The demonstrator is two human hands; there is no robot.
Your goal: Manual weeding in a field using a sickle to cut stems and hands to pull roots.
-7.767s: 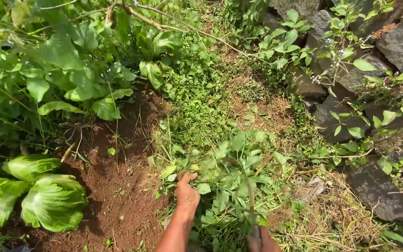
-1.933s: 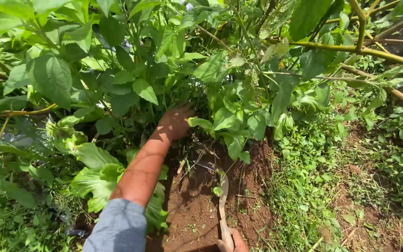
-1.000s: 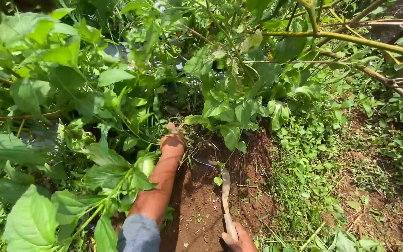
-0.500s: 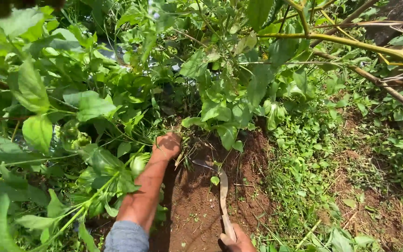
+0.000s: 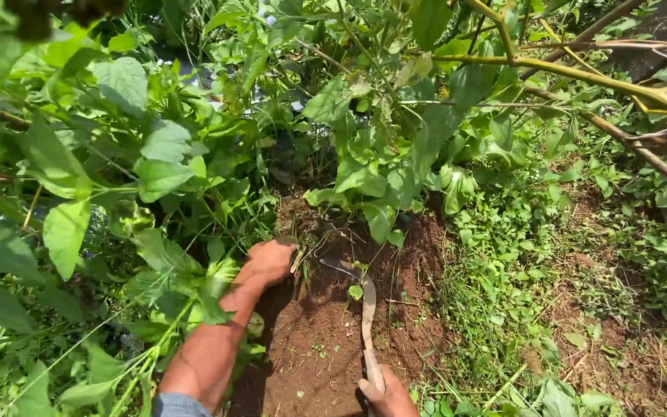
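Curved sickle, dull blade over bare reddish soil, handle clasped in closed right hand at bottom edge. Left hand fisted, gripping weed stems beside leafy plants.

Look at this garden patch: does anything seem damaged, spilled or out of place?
Nothing stands out. The left hand grips weed stems at the edge of the bare soil; the right hand holds a sickle.
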